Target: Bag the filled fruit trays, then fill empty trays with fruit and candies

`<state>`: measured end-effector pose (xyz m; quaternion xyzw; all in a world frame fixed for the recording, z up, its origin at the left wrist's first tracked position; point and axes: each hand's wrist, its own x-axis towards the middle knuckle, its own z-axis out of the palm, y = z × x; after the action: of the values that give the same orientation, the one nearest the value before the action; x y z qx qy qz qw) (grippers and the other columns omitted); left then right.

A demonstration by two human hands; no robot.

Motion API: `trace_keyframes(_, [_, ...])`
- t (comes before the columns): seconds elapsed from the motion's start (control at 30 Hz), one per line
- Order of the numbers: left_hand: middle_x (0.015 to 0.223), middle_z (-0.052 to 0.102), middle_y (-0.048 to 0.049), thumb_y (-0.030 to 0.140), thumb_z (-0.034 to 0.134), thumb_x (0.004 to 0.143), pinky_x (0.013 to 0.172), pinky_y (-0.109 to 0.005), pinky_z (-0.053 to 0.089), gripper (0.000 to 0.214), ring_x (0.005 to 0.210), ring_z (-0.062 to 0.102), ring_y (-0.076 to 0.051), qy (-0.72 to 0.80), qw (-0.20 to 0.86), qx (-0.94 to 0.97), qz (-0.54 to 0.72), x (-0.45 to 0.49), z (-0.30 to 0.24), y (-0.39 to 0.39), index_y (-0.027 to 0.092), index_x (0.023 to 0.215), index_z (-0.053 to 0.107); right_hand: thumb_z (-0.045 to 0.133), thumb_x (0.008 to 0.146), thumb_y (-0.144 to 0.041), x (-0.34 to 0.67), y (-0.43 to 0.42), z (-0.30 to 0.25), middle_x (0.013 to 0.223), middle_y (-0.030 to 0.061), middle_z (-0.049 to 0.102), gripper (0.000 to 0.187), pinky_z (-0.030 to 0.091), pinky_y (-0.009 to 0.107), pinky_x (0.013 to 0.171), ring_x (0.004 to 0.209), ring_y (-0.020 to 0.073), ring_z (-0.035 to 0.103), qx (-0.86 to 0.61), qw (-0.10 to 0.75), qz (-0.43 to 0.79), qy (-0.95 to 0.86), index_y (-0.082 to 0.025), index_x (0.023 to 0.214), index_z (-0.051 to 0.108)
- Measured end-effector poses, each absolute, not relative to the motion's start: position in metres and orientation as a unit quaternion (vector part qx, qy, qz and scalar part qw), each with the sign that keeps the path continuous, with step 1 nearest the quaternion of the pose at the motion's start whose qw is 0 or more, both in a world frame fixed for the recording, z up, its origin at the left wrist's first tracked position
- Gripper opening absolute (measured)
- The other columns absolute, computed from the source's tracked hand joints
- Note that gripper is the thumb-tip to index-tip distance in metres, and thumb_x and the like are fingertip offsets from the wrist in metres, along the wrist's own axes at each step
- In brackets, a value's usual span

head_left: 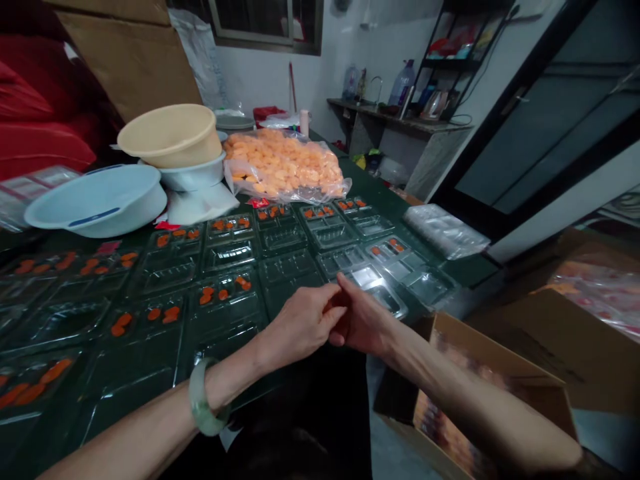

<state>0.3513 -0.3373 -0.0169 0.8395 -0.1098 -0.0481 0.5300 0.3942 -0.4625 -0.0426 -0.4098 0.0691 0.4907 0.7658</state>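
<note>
My left hand (303, 323) and my right hand (363, 320) meet over the near edge of the table, fingertips together. Both have their fingers curled in; whatever may be between them is hidden. Clear plastic trays (287, 267) lie in rows under and beyond the hands. Small orange pieces (223, 293) sit in the far compartments of many trays, a few in each. To the right of my hands, one tray holds orange pieces (387, 247) too. A pale green bangle (203, 400) circles my left wrist.
A clear bag of orange pieces (285, 163) lies at the back. Blue (120, 193) and cream (170, 133) basins stand at the left. Stacked clear plastic packs (445, 230) rest at the table's right end. An open cardboard box (500, 353) is below my right forearm.
</note>
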Motion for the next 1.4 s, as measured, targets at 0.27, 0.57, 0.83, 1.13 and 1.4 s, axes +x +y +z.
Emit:
trace_keyframes(0.27, [0.057, 0.055, 0.0018, 0.026, 0.055, 0.081, 0.044, -0.018, 0.034, 0.011, 0.046, 0.048, -0.008, -0.028, 0.638, 0.765, -0.085, 0.360, -0.007, -0.338, 0.016, 0.086, 0.056, 0.056, 0.079, -0.034, 0.407, -0.487, -0.040, 0.062, 0.0008, 0.060, 0.020, 0.034, 0.018, 0.038, 0.049, 0.0103, 0.054, -0.443, 0.750, 0.491, 0.035, -0.015, 0.078, 0.059])
trace_keyframes(0.57, [0.064, 0.051, 0.0001, 0.016, 0.061, 0.076, 0.028, -0.010, 0.021, 0.008, 0.039, 0.038, -0.003, 0.204, 0.834, 0.492, -0.145, 0.361, -0.004, -0.290, 0.012, 0.077, 0.053, 0.065, 0.061, -0.025, 0.518, -0.539, -0.061, 0.056, -0.0026, 0.056, 0.011, 0.034, 0.022, 0.049, 0.051, 0.0097, 0.044, -0.849, 0.522, -0.013, -0.082, -0.017, 0.066, 0.060])
trace_keyframes(0.83, [0.070, 0.053, -0.0076, 0.012, 0.049, 0.078, 0.027, -0.013, 0.027, 0.008, 0.044, 0.043, -0.007, 0.319, 0.867, 0.371, -0.100, 0.346, -0.011, -0.261, 0.008, 0.078, 0.055, 0.051, 0.078, -0.036, 0.560, -0.543, -0.066, 0.054, -0.0021, 0.050, 0.022, 0.032, 0.025, 0.056, 0.054, 0.0132, 0.042, -0.868, 0.482, -0.099, -0.069, -0.019, 0.066, 0.057])
trace_keyframes(1.13, [0.072, 0.056, -0.0039, 0.007, 0.051, 0.074, 0.039, -0.017, 0.036, 0.011, 0.052, 0.052, -0.010, 0.276, 0.850, 0.443, 0.068, 0.339, -0.007, -0.287, 0.012, 0.083, 0.055, 0.047, 0.082, -0.046, 0.457, -0.468, -0.046, 0.092, 0.0036, 0.063, 0.028, 0.042, 0.027, 0.069, 0.087, 0.0179, 0.056, -0.693, 0.719, 0.036, -0.040, -0.024, 0.096, 0.059])
trace_keyframes(1.4, [0.084, 0.063, -0.0023, 0.016, 0.058, 0.078, 0.082, -0.026, 0.043, 0.010, 0.083, 0.057, -0.016, 0.091, 0.556, 0.771, 0.297, 0.307, -0.012, -0.305, 0.021, 0.080, 0.067, 0.041, 0.086, -0.032, 0.339, -0.359, -0.028, 0.075, 0.0001, 0.063, 0.022, 0.047, 0.029, 0.071, 0.086, 0.0173, 0.059, -0.210, 0.835, 0.479, 0.174, -0.025, 0.074, 0.057])
